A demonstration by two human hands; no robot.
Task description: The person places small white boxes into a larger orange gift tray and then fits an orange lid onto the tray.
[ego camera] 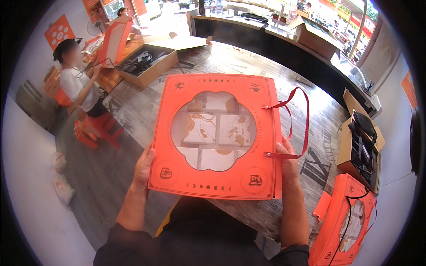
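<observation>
A large orange-red gift box (213, 181) is held up in front of me, its lid bearing dark writing and a scalloped clear window. Several small white and gold boxes (199, 128) show through that window. My left hand (144, 166) grips the box's left edge, thumb at the rim. On the opposite edge, my right hand (288, 159) holds the side below the upper strap end, with fingers partly hidden. Dark red ribbon handles (307, 123) stick out to the right of the box, and one passes over my right hand.
A similar red box (346, 226) lies at the lower right, near an open carton (356, 156) with black equipment. Another open carton (146, 65) stands at upper left. A person in a white top (76, 79) handles a red box. A wood-look table (206, 69) spreads beyond.
</observation>
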